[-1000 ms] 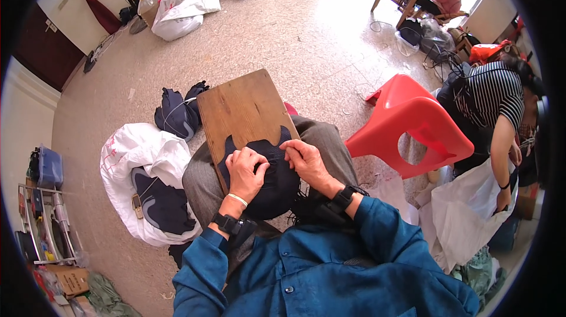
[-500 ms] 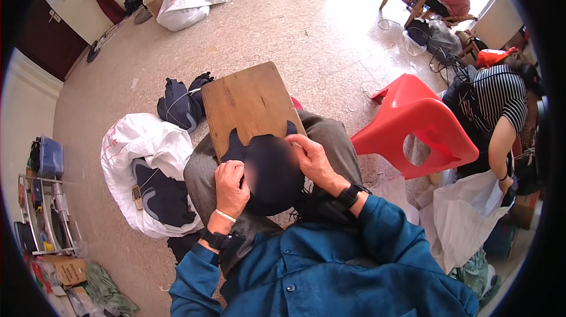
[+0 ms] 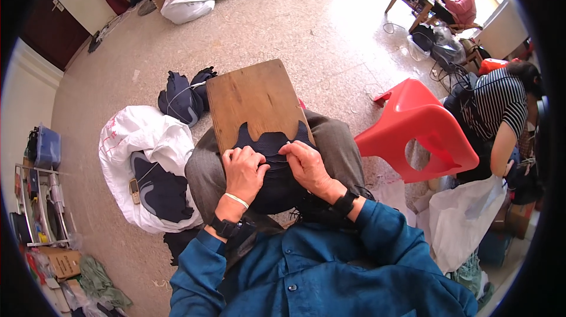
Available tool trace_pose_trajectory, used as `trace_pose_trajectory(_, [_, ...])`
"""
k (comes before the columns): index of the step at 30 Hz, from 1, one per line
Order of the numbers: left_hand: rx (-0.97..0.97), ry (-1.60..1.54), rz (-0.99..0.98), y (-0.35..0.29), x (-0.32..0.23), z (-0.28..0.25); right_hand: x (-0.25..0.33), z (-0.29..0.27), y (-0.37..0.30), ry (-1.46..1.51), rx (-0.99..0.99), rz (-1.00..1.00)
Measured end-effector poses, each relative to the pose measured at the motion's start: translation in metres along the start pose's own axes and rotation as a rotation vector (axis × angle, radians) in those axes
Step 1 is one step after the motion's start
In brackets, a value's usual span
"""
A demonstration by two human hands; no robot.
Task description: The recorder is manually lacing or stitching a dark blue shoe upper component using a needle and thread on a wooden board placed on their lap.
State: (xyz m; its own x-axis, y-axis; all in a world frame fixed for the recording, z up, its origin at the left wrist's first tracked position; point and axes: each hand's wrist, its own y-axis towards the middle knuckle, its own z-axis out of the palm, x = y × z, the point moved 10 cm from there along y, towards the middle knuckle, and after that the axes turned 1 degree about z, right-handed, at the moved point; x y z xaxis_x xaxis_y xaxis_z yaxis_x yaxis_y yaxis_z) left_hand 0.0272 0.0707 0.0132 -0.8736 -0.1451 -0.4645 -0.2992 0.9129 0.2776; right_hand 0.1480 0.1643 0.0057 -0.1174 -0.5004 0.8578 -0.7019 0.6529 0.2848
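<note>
A brown, rectangular wooden board [image 3: 253, 96] sits on someone's grey-trousered lap [image 3: 341, 146] here, a dark navy fabric piece with two pointed tips [image 3: 276, 184] over its near end.

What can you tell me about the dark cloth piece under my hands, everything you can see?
The dark cloth piece is navy to black and looks like knitted fabric. Its far edge dips between two pointed, horn-like tips, and thin lines run across its middle. It lies over the near part of the wooden board, tips pointing away from you. Your left hand rests at its left, your right hand at its right; whether either pinches it is unclear.
</note>
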Motion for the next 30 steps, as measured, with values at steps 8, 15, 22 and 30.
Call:
trace_pose_trajectory(8, [0.17, 0.006, 0.116, 0.012, -0.006, 0.017, -0.042, -0.005, -0.005, 0.245, -0.111, 0.192])
trace_pose_trajectory(15, [0.314, -0.154, 0.187, 0.016, 0.004, 0.018, -0.054, -0.004, -0.007, 0.353, -0.08, 0.287])
trace_pose_trajectory(22, [0.208, -0.305, 0.19, 0.012, 0.01, 0.01, -0.051, -0.001, -0.006, 0.317, -0.039, 0.275])
trace_pose_trajectory(30, [-0.1, -0.319, 0.003, -0.026, 0.015, -0.018, 0.01, 0.007, -0.009, -0.017, 0.114, -0.042])
